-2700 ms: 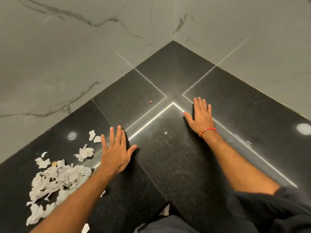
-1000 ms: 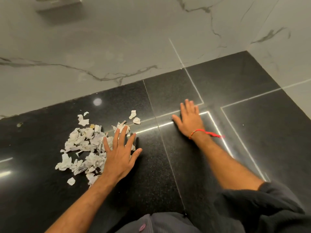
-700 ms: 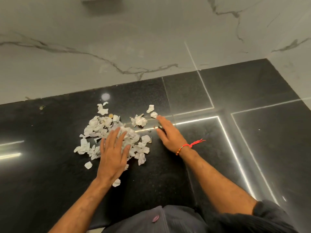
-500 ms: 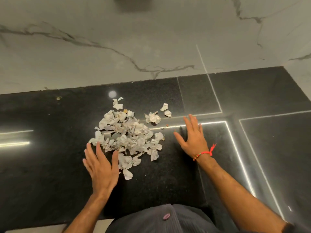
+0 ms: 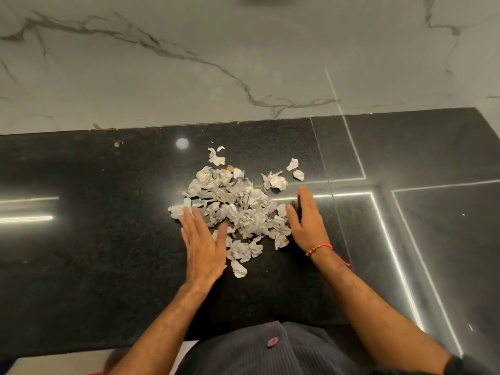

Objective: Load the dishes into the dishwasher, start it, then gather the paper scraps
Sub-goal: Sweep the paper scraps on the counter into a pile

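A heap of torn white paper scraps (image 5: 235,207) lies on the black stone counter (image 5: 81,253). My left hand (image 5: 203,244) lies flat with straight fingers against the heap's left and near side. My right hand (image 5: 307,220), with a red thread at the wrist, stands on its edge with straight fingers against the heap's right side. A few stray scraps (image 5: 276,180) lie just behind the right hand, with more (image 5: 216,156) at the heap's far side. One scrap (image 5: 239,269) sits near my left wrist.
A grey marble wall (image 5: 216,63) rises behind the counter. The counter turns a corner at the right, with bright light strips (image 5: 384,212) reflected in the seams. A small hole (image 5: 118,143) marks the counter at the back left. The counter's front edge runs just below my arms.
Both hands have closed in on the heap from either side, pushing the scraps into a tighter pile. The view has shifted left, away from the counter's corner.
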Demonstrator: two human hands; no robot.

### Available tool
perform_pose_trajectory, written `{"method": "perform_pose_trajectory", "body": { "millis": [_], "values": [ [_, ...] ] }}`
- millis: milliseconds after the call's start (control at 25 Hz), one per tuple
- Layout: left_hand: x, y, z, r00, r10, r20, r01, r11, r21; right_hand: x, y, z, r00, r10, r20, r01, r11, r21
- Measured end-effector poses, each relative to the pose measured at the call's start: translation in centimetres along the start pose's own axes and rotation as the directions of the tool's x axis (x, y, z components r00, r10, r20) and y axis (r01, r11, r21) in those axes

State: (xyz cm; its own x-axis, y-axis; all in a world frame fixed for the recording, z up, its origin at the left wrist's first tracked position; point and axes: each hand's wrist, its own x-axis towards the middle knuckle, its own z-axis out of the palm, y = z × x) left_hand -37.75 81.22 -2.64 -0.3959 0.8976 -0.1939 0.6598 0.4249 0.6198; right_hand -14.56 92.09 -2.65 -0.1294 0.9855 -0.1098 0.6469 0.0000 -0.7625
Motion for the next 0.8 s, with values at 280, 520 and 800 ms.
{"method": "perform_pose_trajectory", "body": {
  "millis": [280,520,800],
  "values": [
    [4.7,-2.6,-3.4,0.984,0.093,-0.152,-0.081,0.993,0.080,1.6,-3.0,2.0,0.993,-0.113,0.016,0.114,0.979,-0.167],
    [8.3,-3.2,-3.3,0.981,0.186,0.046,-0.188,0.981,0.040,10.6,-4.6,-0.8,0.998,0.055,0.043,-0.047,0.983,-0.180],
    [14.9,-2.1,-3.9,0.975,0.205,-0.082,-0.220,0.942,-0.253,9.7,-4.7,2.5,0.991,-0.130,-0.036,0.111,0.938,-0.328]
  ]
}}
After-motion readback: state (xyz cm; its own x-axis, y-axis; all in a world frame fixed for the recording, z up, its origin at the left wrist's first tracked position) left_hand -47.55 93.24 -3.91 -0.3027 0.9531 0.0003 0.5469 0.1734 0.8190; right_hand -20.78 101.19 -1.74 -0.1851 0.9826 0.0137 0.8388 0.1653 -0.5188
